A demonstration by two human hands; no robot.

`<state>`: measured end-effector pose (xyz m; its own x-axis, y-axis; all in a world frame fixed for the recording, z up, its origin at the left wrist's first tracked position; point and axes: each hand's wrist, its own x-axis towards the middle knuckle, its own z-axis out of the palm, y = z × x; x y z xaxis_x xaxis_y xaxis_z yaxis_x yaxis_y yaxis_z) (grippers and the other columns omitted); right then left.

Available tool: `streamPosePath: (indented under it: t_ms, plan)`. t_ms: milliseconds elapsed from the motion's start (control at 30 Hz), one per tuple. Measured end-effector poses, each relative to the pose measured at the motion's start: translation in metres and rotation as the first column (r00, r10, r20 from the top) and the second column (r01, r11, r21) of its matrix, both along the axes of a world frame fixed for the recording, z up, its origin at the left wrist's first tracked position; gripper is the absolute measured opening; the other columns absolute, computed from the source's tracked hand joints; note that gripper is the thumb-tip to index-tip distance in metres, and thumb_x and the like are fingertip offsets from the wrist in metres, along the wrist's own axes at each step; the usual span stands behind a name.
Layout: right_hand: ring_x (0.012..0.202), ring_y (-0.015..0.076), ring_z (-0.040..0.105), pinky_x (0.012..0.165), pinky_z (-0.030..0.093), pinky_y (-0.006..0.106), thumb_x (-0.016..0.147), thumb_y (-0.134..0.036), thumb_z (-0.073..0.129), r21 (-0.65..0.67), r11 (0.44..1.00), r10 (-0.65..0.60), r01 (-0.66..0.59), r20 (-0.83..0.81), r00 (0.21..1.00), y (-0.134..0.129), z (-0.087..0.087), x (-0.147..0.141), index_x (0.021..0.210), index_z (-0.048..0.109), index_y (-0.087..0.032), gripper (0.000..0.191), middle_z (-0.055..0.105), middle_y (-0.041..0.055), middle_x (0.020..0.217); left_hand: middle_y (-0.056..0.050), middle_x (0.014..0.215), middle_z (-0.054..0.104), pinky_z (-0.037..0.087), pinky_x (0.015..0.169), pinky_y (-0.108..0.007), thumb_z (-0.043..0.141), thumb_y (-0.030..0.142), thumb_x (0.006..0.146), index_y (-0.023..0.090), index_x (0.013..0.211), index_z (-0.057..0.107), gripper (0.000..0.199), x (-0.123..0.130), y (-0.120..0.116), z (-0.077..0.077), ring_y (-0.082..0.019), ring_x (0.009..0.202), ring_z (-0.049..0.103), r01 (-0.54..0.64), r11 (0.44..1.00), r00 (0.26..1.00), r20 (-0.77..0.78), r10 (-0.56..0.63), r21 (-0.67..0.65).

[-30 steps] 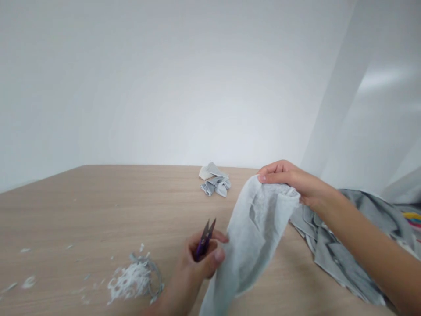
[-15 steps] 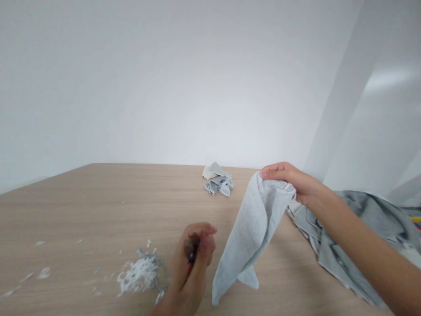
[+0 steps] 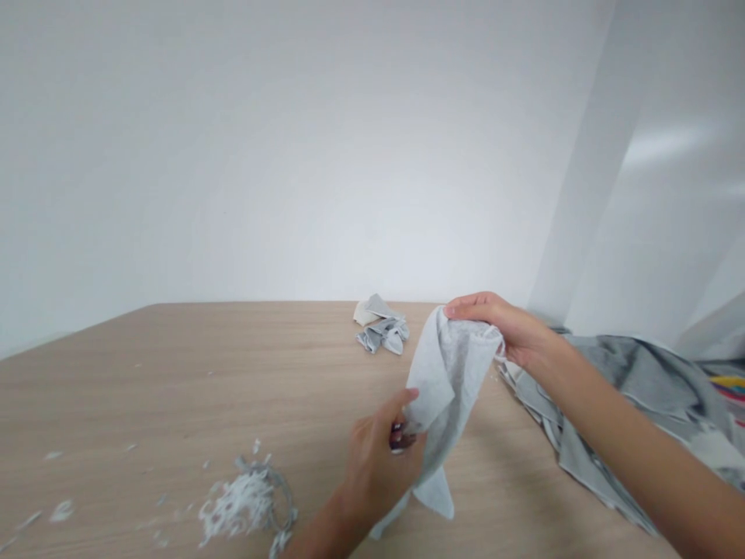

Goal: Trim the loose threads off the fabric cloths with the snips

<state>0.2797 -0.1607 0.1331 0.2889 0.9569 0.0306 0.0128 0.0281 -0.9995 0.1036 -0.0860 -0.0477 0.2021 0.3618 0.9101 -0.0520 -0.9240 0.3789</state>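
Observation:
A light grey piece of fabric (image 3: 457, 388) hangs from my right hand (image 3: 494, 322), whose fingers and thumb pinch its top edge. Its lower end dangles just over the wooden table. My left hand (image 3: 387, 446) is closed around a small dark tool (image 3: 401, 439), mostly hidden in the palm, so its kind does not show clearly. That hand touches the left side of the fabric, with the thumb up against a folded-over part.
Thread and white scraps (image 3: 241, 505) lie in a heap at the left front of the wooden table (image 3: 233, 419). Small grey and cream cloth pieces (image 3: 382, 324) sit near the wall. A pile of grey fabric (image 3: 640, 396) covers the right side.
My left hand has moved up and right from beside the fabric to touch it, and part of the fabric is now folded over. My right hand still pinches the top edge.

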Motion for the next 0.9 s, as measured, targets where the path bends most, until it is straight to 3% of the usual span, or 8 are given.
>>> streamPosePath:
  t_ms: [167,267,400,500,667,800,900]
  plan:
    - [0.052,0.0115,0.064,0.051,0.049,0.019,0.058,-0.029,0.089,-0.033,0.999,0.023,-0.022,0.022,1.0,-0.001,-0.006,0.009,0.073,0.076,-0.011,0.027,0.074,0.0047,0.065,0.002,0.067,0.065,0.045,0.055,-0.02,0.064,0.01,0.078,0.023,0.094,0.072,0.022,-0.023,0.011,0.034,-0.01,0.051,0.056,-0.015,0.996,0.998,-0.063,0.01,-0.084]
    - [0.055,0.0109,0.063,0.052,0.047,0.019,0.06,-0.032,0.089,-0.053,0.996,0.078,-0.071,0.145,0.986,-0.005,-0.008,0.021,0.076,0.076,-0.012,0.029,0.074,0.0035,0.067,-0.003,0.073,0.069,0.047,0.063,-0.023,0.064,0.017,0.08,0.022,0.084,0.075,0.013,-0.034,0.02,0.058,-0.016,0.065,0.062,0.003,0.981,0.997,-0.077,-0.018,-0.192]
    - [0.059,0.0094,0.058,0.054,0.041,0.019,0.068,-0.037,0.085,-0.091,0.983,0.185,-0.162,0.445,0.876,-0.017,-0.004,0.041,0.08,0.078,-0.012,0.029,0.072,0.0026,0.07,-0.004,0.071,0.066,0.045,0.06,-0.024,0.061,0.031,0.083,0.017,0.079,0.073,0.019,-0.043,0.041,0.081,-0.017,0.065,0.059,0.046,0.908,0.997,-0.036,-0.067,-0.417]
    - [0.056,0.0084,0.051,0.05,0.036,0.019,0.073,-0.044,0.081,-0.105,0.981,0.195,-0.165,0.587,0.786,-0.028,0.004,0.05,0.084,0.079,-0.013,0.033,0.067,0.0012,0.066,-0.001,0.065,0.061,0.04,0.054,-0.023,0.064,0.039,0.08,0.014,0.078,0.071,0.026,-0.048,0.056,0.094,-0.014,0.058,0.052,0.067,0.854,0.995,-0.028,-0.096,-0.516]
    - [0.045,0.0064,0.041,0.039,0.029,0.018,0.069,-0.046,0.082,-0.107,0.988,0.154,-0.111,0.667,0.729,-0.044,0.017,0.049,0.092,0.079,-0.015,0.038,0.053,-0.0046,0.052,0.001,0.063,0.054,0.033,0.054,-0.021,0.067,0.035,0.075,0.014,0.07,0.068,0.022,-0.048,0.062,0.117,-0.012,0.061,0.046,0.071,0.837,0.989,-0.069,-0.129,-0.543]
    - [0.043,0.0066,0.043,0.039,0.032,0.019,0.067,-0.04,0.086,-0.111,0.987,0.162,-0.118,0.679,0.716,-0.057,0.021,0.05,0.099,0.078,-0.016,0.041,0.052,-0.0047,0.051,0.003,0.058,0.045,0.031,0.05,-0.021,0.067,0.039,0.075,0.016,0.062,0.06,0.028,-0.051,0.057,0.131,-0.011,0.057,0.039,0.117,0.828,0.978,-0.083,-0.194,-0.549]
    - [0.043,0.006,0.041,0.04,0.029,0.02,0.073,-0.041,0.082,-0.053,0.997,0.075,-0.054,0.738,0.67,-0.072,0.027,0.05,0.088,0.078,-0.016,0.03,0.051,-0.0031,0.05,0.004,0.055,0.04,0.031,0.046,-0.02,0.067,0.044,0.076,0.017,0.06,0.055,0.034,-0.057,0.05,0.141,-0.01,0.052,0.037,0.175,0.799,0.957,-0.092,-0.276,-0.576]
